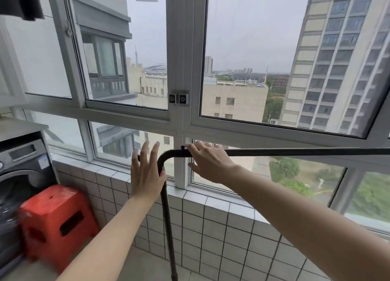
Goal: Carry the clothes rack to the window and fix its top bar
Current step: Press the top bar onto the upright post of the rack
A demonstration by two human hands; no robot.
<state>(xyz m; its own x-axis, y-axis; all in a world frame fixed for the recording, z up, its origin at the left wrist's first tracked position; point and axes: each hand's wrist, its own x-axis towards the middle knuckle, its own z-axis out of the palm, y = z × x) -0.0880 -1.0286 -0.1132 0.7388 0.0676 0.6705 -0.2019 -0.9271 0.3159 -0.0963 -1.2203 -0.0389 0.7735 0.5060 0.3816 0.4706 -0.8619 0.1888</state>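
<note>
Half is done: the clothes rack (166, 206) is placed at the window (181, 120); its top bar (295, 151) is gripped by right hand (209, 162) fingers, left hand (145, 173) fingers spread, fixing unfinished.

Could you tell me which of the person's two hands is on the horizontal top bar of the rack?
The right hand rests on the top bar, beside the curved corner. The left hand is instead lower down, fingers spread, against the upright pole.

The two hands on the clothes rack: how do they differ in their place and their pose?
The left hand is at the upright pole, fingers spread open, thumb against it; the right hand lies on the top bar beside the bend, fingers curled over it. The left hand sits lower. Both are bare and touch the rack near its corner.
</note>
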